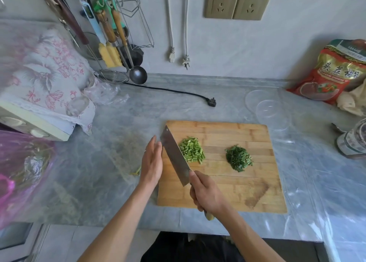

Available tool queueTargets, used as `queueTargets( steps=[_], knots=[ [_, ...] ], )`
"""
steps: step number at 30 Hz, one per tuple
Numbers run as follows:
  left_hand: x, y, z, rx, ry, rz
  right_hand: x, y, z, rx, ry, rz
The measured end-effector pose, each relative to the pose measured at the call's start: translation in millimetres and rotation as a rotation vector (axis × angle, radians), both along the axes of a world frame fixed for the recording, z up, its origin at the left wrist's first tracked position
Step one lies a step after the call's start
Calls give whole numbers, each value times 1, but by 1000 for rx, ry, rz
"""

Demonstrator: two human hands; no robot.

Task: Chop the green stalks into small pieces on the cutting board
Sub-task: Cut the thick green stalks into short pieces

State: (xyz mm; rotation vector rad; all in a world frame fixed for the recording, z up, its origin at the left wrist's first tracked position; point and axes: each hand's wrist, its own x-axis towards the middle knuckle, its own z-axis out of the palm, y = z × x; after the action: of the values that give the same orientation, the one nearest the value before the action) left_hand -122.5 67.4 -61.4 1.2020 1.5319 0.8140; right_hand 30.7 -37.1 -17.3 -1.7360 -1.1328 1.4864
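Note:
A wooden cutting board (247, 186) lies on the grey counter. On its upper left part sits a pile of light green chopped stalk pieces (192, 149), and to the right of it a smaller heap of dark green chopped leaves (238, 158). My right hand (206, 192) grips the handle of a cleaver (174, 154), whose blade stands tilted along the left side of the light green pile. My left hand (151, 162) is held flat with straight fingers against the blade's left face, at the board's left edge.
Clear plastic lids (267, 109) lie behind the board, a red food bag (334, 73) at the far right, a jar (354, 141) by the right edge. A black plug and cord (212, 102) cross the counter. Hanging utensils (111, 34), a floral cloth (49, 79) and pink bags (21, 168) fill the left.

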Motion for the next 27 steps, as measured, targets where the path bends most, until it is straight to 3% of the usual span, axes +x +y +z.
queueTargets(
  steps=[8, 15, 18, 21, 25, 27],
  knots=[
    [-27, -10, -17, -58, -59, 51, 0, 1, -13, -35, -103, -62],
    [-29, 11, 1, -66, -265, 230, 3, -2, -1, 390, -469, 137],
    [-26, 13, 13, -57, -280, 212, 3, -2, 3, 439, -694, 202],
    [-23, 13, 16, -98, -328, 153, 2, -4, -1, 409, -796, 227],
    [-16, 10, 25, -318, -622, 164, 0, -7, -2, 426, -915, 223],
    [-8, 3, 29, -429, -774, 152, -1, -11, 0, 399, -811, 147]
  ],
)
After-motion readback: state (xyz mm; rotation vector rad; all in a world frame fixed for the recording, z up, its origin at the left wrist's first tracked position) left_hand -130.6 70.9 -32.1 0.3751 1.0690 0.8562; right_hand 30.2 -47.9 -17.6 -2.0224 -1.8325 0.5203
